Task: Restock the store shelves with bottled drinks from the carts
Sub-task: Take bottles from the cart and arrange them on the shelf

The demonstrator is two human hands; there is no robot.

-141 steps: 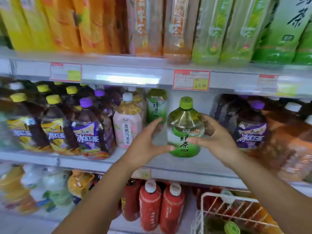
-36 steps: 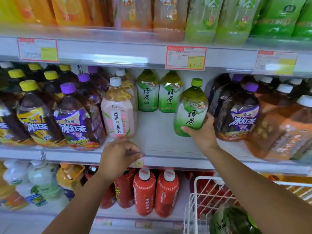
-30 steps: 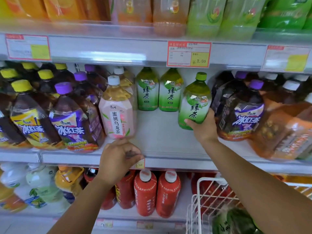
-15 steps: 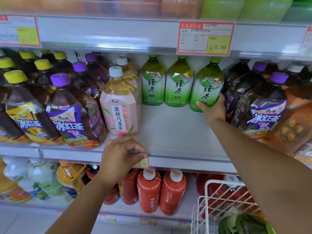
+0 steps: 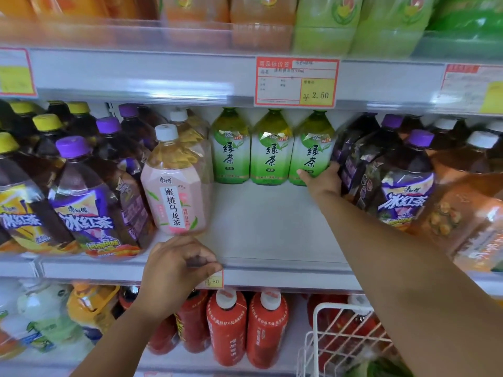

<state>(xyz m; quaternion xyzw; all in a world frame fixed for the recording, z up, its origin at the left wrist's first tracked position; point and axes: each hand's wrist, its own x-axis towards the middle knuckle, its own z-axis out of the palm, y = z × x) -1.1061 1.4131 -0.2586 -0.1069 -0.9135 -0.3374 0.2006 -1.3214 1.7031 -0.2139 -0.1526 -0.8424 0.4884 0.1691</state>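
Note:
Three green tea bottles stand in a row at the back of the middle shelf (image 5: 272, 229). My right hand (image 5: 322, 180) reaches deep in and grips the base of the rightmost green tea bottle (image 5: 313, 148), which stands upright beside the other two (image 5: 272, 148). My left hand (image 5: 177, 268) rests with fingers curled on the shelf's front edge, just below a pink peach oolong bottle (image 5: 177, 186). It holds nothing.
Dark iced-tea bottles with purple and yellow caps (image 5: 79, 197) crowd the shelf's left, more with purple caps (image 5: 402, 180) on the right. Red bottles (image 5: 245, 327) fill the shelf below. A white wire cart basket (image 5: 345, 338) is at lower right. A price tag (image 5: 296, 81) hangs above.
My right hand has pushed the green tea bottle back from the shelf's front until it lines up with the other two. My left hand let go of it and settled on the shelf edge.

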